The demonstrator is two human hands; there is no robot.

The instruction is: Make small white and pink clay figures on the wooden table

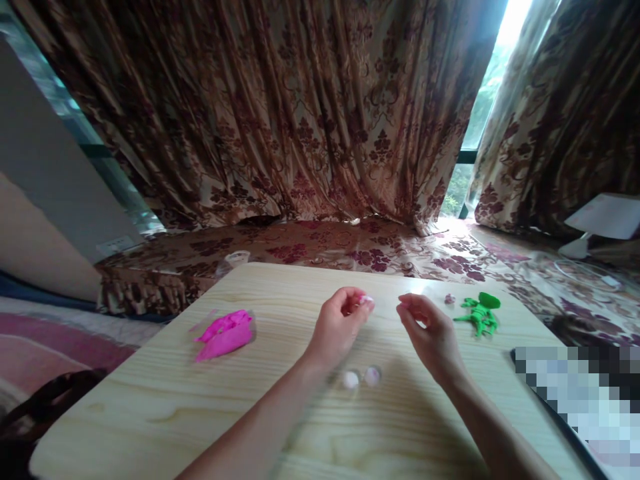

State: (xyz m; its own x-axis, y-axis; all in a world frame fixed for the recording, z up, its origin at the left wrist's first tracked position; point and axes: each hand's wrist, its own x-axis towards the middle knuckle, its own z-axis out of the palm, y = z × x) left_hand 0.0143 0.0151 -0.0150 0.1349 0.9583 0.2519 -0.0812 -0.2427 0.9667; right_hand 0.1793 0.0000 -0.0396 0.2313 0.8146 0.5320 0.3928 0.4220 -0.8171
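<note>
My left hand is closed above the middle of the table, pinching a small white-and-pink lump between thumb and fingertips. A short gap to its right, my right hand has thumb and fingers curled close together; whether something tiny sits between them I cannot make out. Below the hands, on the tabletop, lie a small white ball and a pale pinkish ball, side by side. A small mottled pink lump rests beyond my right hand, beside a bright green figure with thin limbs.
A bright pink crumpled piece lies on the left of the light wooden table. A clear container stands past the far left corner. A blurred-out flat device sits at the right edge. Behind are patterned curtains and a white lamp.
</note>
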